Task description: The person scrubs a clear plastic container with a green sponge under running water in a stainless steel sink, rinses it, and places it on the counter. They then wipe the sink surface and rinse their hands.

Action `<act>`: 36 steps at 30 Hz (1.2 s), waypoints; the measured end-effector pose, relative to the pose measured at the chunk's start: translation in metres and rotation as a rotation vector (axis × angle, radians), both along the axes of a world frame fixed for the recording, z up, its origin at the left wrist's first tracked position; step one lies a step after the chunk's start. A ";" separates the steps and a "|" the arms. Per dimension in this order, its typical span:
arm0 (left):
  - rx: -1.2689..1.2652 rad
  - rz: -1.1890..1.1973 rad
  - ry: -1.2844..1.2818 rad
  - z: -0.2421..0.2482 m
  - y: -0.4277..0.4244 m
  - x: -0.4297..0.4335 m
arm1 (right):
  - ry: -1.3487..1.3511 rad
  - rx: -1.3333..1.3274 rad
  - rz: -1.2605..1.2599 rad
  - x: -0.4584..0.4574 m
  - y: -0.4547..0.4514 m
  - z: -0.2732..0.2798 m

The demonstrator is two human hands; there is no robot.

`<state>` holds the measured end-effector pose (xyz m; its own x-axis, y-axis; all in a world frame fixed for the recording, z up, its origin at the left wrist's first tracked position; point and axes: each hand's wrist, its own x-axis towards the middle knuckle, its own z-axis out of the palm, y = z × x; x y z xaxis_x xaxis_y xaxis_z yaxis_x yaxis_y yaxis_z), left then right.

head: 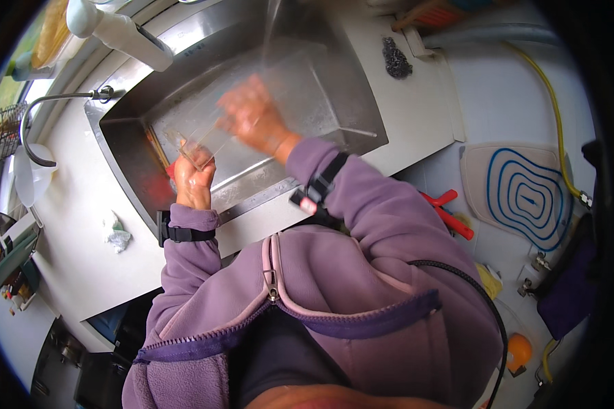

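Over the near left part of a stainless steel sink (pixel 332 102), my left hand (pixel 194 176) grips a clear, transparent piece (pixel 181 143), perhaps glass or plastic; its exact kind cannot be told. My right hand (pixel 250 115) is up and to the right of it, over the middle of the basin, blurred by motion. Its fingers are curled, and whether they hold anything cannot be told. A blurred stream of water (pixel 271 30) comes down at the sink's far side. Something red (pixel 158 186) lies by the basin's left wall, partly hidden behind my left hand.
A white bottle (pixel 128 41) stands at the sink's back left corner, near a curved metal spout (pixel 46 97). A crumpled plastic bag (pixel 116 232) lies on the left counter (pixel 71 255). On the right counter is a dark scouring pad (pixel 396 59). A cutting board (pixel 517 191) with blue lines is farther right.
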<state>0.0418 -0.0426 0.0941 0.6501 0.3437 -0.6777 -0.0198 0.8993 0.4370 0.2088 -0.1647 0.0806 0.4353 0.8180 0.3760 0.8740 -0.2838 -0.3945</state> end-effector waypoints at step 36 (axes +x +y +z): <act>1.331 -0.417 0.087 0.037 -0.007 -0.053 | 0.380 0.295 -0.247 0.071 -0.019 0.013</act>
